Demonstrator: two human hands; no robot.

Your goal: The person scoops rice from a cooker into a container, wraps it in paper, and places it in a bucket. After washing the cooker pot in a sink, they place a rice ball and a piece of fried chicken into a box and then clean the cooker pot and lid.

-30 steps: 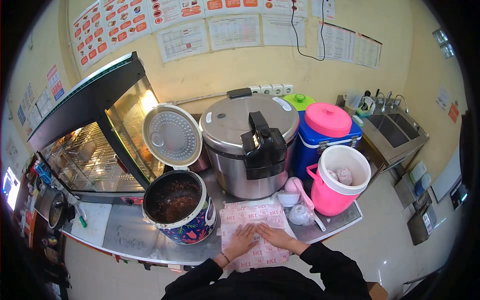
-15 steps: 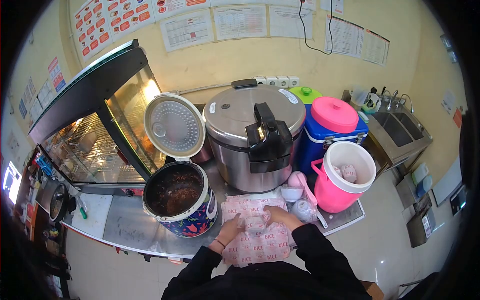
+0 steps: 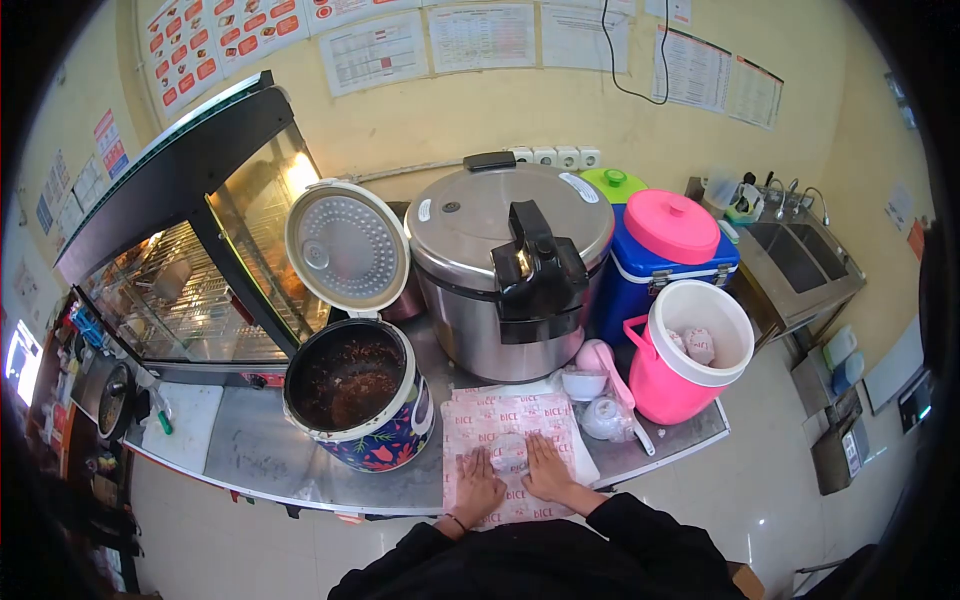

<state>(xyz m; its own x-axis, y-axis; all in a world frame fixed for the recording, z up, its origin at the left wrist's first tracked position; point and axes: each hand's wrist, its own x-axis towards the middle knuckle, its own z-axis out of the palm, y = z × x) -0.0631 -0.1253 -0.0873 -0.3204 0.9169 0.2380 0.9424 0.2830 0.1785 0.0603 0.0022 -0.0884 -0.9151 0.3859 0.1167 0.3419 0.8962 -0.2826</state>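
Two flat, spread hands, left hand [image 3: 478, 486] and right hand [image 3: 548, 468], on one paper sheet [image 3: 505, 418].

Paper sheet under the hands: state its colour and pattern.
The paper sheet is white with a pink-red repeating print, including the word "RICE". The head view shows it, both hands flat on it.

The pink and white paper sheet [image 3: 505, 430] on the metal counter [image 3: 260, 455] has one word printed on it again and again in red letters. It looks like "BICE" or "RICE"; the first letter is too small to be sure. Both hands lie flat on this sheet, the left hand [image 3: 478, 488] and the right hand [image 3: 548, 468], and the word shows just beside them. The posters [image 3: 375, 50] on the wall have pictures, tables and lines of print, but the words are too tiny to read.
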